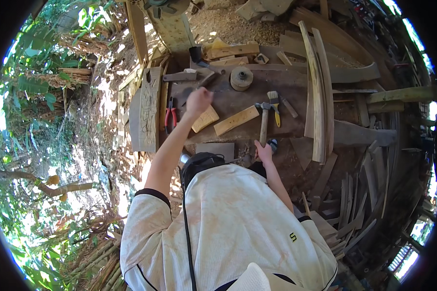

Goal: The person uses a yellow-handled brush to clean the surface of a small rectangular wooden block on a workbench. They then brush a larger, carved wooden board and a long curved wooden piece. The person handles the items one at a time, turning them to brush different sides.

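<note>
My left hand (199, 101) is curled over a slim dark tool with a wooden handle (207, 78), perhaps a chisel; its grip is unclear. Just below that hand lies a pale wood block (205, 119). In my right hand (264, 151) is the wooden handle of a hammer (264, 123), whose metal head points away from me. A flat wood piece (236, 120) with a small mark or hole lies between the block and the hammer. Right of the hammer are a paintbrush (275, 105) with a yellow handle and a wooden-handled tool (289, 107).
Red-handled pliers (170, 115) lie at the left of the worktable (291, 82). A round metal part (241, 78) stands near its far side. Long curved wood strips (318, 91) cross the right side. A thick board (150, 109) bounds the left; scrap wood is piled at right.
</note>
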Available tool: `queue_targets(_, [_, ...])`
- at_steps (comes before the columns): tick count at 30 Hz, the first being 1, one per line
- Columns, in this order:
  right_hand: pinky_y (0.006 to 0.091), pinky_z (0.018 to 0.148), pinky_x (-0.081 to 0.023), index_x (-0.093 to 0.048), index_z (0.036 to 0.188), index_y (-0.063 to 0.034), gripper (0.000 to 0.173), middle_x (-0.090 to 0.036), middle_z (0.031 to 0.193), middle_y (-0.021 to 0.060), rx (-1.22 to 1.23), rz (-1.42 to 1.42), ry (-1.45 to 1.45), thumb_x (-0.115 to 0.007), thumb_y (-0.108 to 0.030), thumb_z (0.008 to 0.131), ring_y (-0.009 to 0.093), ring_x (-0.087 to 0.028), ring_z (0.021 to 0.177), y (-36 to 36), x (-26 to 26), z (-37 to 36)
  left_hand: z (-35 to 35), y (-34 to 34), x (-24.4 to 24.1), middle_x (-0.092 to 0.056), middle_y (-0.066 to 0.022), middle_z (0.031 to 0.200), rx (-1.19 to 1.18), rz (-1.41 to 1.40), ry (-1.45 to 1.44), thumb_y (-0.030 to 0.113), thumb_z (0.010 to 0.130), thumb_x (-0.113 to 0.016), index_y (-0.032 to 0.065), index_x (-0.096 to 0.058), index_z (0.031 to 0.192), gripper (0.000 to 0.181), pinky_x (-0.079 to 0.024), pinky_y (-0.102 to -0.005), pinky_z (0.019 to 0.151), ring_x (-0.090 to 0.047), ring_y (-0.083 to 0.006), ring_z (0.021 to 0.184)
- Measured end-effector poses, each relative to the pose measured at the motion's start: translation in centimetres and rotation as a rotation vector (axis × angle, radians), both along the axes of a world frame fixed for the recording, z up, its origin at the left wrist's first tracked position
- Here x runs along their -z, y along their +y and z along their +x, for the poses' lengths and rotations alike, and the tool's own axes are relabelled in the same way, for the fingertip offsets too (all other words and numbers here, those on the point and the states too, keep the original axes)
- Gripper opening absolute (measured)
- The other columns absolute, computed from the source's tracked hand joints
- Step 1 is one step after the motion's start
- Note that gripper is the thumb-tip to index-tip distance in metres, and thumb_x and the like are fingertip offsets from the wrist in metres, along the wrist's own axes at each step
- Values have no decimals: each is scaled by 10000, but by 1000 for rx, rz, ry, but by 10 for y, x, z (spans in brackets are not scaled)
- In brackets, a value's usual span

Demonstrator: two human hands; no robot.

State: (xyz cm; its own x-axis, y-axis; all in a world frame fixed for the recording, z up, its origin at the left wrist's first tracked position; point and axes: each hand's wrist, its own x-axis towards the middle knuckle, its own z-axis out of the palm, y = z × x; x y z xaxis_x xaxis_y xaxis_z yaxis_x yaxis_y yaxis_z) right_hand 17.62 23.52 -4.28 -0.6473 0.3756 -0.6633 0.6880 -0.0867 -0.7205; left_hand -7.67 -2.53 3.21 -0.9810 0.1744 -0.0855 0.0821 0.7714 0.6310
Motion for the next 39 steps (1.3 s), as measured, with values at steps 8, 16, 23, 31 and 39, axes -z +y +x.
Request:
queue_targets(8, [301,385,-423,-534,787,-68,326,-540,569,19,-24,42,-56,-715,-309,912,137,-516,397,-4,6,-5,-25,-44,18,-663,-217,1128,-59,-111,-18,332,869,-681,13,-609,1187,456,-502,-459,924,-620,-379,1087])
queue_targets(16, [293,365,-379,-530,766,-60,300,-520,557,13,51,112,32,-720,-246,906,115,-489,383,-5,-21,2,-65,6,31,-606,-215,1169,143,-315,-36,322,835,-749,17,-539,1183,508,-500,-472,949,-597,-392,1114])
queue_targets(23, [292,363,-369,-541,742,-44,326,-505,523,4,31,253,11,-730,-263,893,116,-490,384,10,-34,55,-71,18,45,-603,-191,1135,130,-402,-10,278,825,-776,31,-557,1162,471,-509,-455,926,-602,-382,1102])
queue_targets(31, [296,370,-367,-545,719,-48,334,-512,526,8,-16,317,5,-730,-261,899,117,-486,386,15,-52,69,-55,-7,48,-622,-202,1070,89,-64,151,348,882,-708,24,-634,1122,410,-517,-438,856,-629,-342,1034])
queue_targets(39, [318,375,-381,-557,713,-43,352,-521,510,27,-22,290,72,-729,-290,894,134,-512,381,14,-36,55,12,-151,17,-729,-168,844,-346,105,-24,379,888,-683,-17,-701,961,403,-548,-388,729,-715,-309,806])
